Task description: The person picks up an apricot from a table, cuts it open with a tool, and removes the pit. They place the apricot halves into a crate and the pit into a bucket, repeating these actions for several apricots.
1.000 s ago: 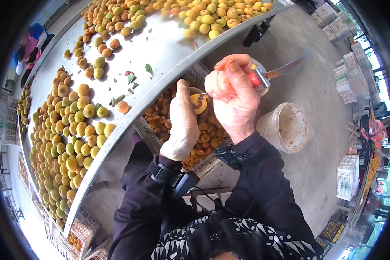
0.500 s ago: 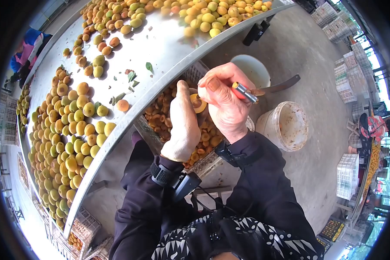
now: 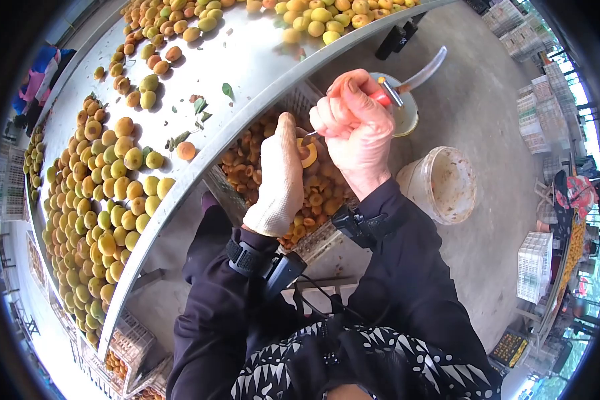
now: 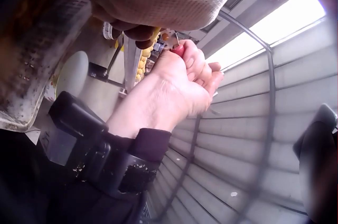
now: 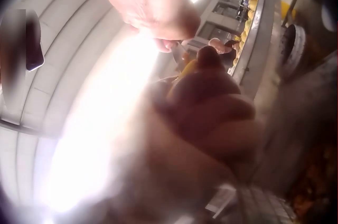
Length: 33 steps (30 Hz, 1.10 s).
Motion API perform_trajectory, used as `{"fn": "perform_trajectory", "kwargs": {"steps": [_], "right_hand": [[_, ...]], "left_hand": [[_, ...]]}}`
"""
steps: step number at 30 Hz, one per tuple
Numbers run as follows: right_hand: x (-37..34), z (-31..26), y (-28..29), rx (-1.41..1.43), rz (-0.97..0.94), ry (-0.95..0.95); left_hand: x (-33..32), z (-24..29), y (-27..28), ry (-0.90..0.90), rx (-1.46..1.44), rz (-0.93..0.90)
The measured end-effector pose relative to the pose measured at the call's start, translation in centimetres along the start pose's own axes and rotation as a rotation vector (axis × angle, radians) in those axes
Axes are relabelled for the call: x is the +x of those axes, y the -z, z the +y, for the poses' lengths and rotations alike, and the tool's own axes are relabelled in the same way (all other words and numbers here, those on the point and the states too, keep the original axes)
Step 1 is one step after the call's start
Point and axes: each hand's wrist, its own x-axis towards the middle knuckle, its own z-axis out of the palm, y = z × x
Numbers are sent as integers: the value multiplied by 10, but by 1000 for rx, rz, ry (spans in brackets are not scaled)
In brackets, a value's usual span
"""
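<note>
My left hand (image 3: 278, 177), in a pale knitted glove, holds a cut half of an apricot-like fruit (image 3: 307, 155), its yellow flesh toward the right hand. My bare right hand (image 3: 357, 133) grips a red-handled tool (image 3: 382, 97) in curled fingers. The tool's thin metal tip (image 3: 310, 135) points at the upper edge of the fruit half. From the far side of the same hand sticks out a curved knife blade (image 3: 425, 72). In the left wrist view, the right hand (image 4: 177, 84) shows from the wrist side, a bit of the red handle (image 4: 178, 50) visible.
Below the hands stands a crate of cut fruit halves (image 3: 317, 203). A metal table (image 3: 200, 167) on the left carries many whole fruits (image 3: 107, 200). Two white buckets (image 3: 455, 183) (image 3: 407, 115) stand on the floor to the right, and stacked crates (image 3: 535, 267) farther off.
The right hand has turned over: the tool's metal end, lowered half a second ago, points up again, and the thin tip shows at the fruit half. The blade has swung upward. The left hand keeps its hold.
</note>
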Motion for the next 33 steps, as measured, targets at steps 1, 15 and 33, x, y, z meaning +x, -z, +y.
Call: {"fn": "perform_trajectory", "kwargs": {"steps": [1,15,33], "right_hand": [[0,0,2,24,20,-25],[-3,1,15,100,78,-96],[-10,-3,36,184,317,-302]], "left_hand": [[1,-2,0,4,2,-1],[-8,6,-3,-95,277,-59],[-9,9,-2,-188,437,-276]]}}
